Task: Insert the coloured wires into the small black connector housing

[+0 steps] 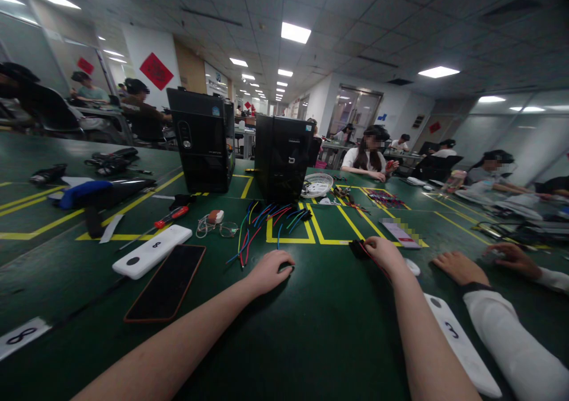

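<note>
My left hand [269,272] rests on the green table with its fingers loosely curved, thumb and forefinger slightly apart, and nothing visible between them. Just beyond it lie several loose red, blue and green-yellow wires [247,235], some reaching toward black connectors [304,214]. My right hand [383,253] pinches red wire close to a black connector [357,248]; the wire runs back under my wrist. Beside that wrist sits a small white rounded object [412,266], partly covered. A white and purple phone-like object [400,233] lies past my right hand.
Two black computer towers [284,158] stand ahead. At left lie a phone [166,282], a white device marked 8 [153,251], a red screwdriver [171,217] and glasses [228,229]. A white basket [317,184] is farther back. A co-worker's hands [460,268] are close on the right.
</note>
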### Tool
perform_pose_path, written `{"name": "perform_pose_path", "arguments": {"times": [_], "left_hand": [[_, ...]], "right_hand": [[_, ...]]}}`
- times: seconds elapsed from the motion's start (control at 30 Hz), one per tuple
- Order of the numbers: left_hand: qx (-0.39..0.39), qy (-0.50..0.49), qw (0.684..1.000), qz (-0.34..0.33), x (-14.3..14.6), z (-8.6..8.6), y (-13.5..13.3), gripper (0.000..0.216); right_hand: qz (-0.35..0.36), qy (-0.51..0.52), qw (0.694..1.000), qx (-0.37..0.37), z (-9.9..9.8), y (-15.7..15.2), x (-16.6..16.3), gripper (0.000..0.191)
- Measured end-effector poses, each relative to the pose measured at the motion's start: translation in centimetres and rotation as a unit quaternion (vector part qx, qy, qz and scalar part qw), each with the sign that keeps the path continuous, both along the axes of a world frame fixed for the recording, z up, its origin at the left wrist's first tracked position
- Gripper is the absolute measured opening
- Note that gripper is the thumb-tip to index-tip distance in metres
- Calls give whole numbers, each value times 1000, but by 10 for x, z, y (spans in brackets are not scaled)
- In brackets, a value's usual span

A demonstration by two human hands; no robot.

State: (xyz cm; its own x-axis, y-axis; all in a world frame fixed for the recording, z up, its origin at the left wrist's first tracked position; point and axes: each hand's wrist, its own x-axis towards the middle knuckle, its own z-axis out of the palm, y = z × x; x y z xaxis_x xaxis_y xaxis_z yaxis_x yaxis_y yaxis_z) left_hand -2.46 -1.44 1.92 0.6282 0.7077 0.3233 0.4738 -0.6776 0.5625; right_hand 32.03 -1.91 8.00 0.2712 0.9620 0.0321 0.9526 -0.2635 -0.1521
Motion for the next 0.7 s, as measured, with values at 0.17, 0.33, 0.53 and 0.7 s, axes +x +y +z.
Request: {"name": "perform_pose_path", "arguments": {"times": [0.17,0.33,0.53,0.7], "left_hand": [[3,5,1000,-1,0,0,0,17],[8,7,1000,2,0,-1,1,17],[3,7,1000,0,1,-1,1,17],[1,7,1000,0,1,-1,1,17]], "right_hand": [[16,26,1000,6,-2,1,4,25],[13,92,996,-18,-9,6,17,24],[4,160,987,-30,-19,7,27,27],[22,144,989,-6,-21,7,29,22]]}}
